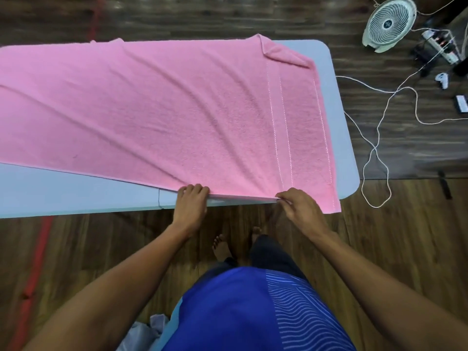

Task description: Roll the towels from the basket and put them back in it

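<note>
A large pink towel [157, 110] lies spread flat across the light grey table [76, 196], running off the left edge of the view. Its far right corner is folded over, and its near right corner hangs over the table's front edge. My left hand [191, 201] grips the towel's near edge with curled fingers. My right hand [298, 206] pinches the same edge further right. Creases fan out from both hands across the cloth. No basket is in view.
A white floor fan [390, 22] stands at the back right, beside a power strip [440, 45] and white cables [374, 153] trailing over the wooden floor. Pale cloth [147, 333] lies by my feet at the bottom. Red tape [38, 257] runs along the floor at left.
</note>
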Demonstrator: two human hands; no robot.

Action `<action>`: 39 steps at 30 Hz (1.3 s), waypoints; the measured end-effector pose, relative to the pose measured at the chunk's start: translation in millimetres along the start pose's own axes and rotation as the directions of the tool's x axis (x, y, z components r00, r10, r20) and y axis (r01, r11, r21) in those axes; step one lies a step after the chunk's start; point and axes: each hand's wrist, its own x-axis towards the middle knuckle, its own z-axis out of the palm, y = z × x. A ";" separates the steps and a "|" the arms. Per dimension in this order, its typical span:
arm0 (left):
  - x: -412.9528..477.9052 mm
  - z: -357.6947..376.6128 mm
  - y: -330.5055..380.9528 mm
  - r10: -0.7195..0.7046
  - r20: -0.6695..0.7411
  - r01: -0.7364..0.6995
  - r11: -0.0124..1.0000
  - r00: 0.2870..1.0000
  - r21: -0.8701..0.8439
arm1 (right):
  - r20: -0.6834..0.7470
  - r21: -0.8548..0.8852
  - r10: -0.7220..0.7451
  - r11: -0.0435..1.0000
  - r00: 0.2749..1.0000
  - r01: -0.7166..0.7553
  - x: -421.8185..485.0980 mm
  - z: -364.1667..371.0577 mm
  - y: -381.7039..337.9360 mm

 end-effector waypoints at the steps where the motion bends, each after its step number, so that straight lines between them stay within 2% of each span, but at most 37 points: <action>1: -3.3 -1.9 -12.6 -0.015 -0.005 0.015 1.000 1.000 -0.019 | 0.004 -0.024 0.001 1.000 1.000 -0.001 0.7 0.3 1.0; 5: -24.8 -10.8 -24.7 0.016 0.017 -0.013 0.987 1.000 -0.158 | -0.016 -0.048 0.036 0.998 0.999 -0.037 12.0 4.7 8.1; 7: -34.6 -13.1 -18.4 0.017 0.005 -0.016 0.984 1.000 -0.175 | -0.015 -0.038 0.087 0.995 0.996 -0.088 21.0 7.6 7.4; 11: -47.2 -17.1 -8.2 -0.014 -0.014 0.011 0.985 1.000 -0.170 | 0.052 -0.183 0.179 0.969 0.983 -0.167 25.5 14.3 -8.3; 13: -49.0 -21.1 -6.6 -0.025 -0.033 0.018 0.980 0.999 -0.196 | 0.124 -0.195 0.105 0.978 0.987 -0.080 22.3 22.7 -34.1; 16: -48.2 -29.2 -7.9 0.003 -0.054 -0.015 0.976 0.999 -0.216 | 0.230 -0.051 -0.085 0.994 0.969 0.099 20.3 46.9 -93.5; 18: -47.2 -34.3 -11.2 0.026 -0.069 -0.042 0.970 0.997 -0.238 | 0.258 0.012 -0.141 0.990 0.956 0.143 23.1 66.7 -129.9; 22: -55.1 -38.8 -28.3 0.084 -0.109 -0.109 0.963 0.990 -0.247 | 0.179 0.097 -0.126 0.989 0.976 0.110 31.7 91.9 -165.1; 26: -53.3 -42.9 -73.1 0.195 -0.102 -0.208 0.967 0.976 -0.147 | 0.101 0.148 -0.100 0.985 0.990 0.084 31.4 94.2 -175.8; 32: -41.2 -52.3 -167.4 0.159 -0.020 -0.159 0.987 0.987 -0.009 | 0.003 0.119 0.045 0.992 0.999 -0.045 20.6 91.7 -188.7; 35: -47.5 -60.1 -195.3 0.213 -0.003 -0.212 0.972 0.977 -0.097 | -0.034 0.061 0.128 0.990 0.991 -0.126 12.4 98.6 -195.0; 39: -72.3 -67.1 -197.3 0.270 0.006 -0.263 0.941 0.963 -0.213 | -0.082 0.008 0.252 0.968 0.964 -0.252 7.0 114.3 -207.0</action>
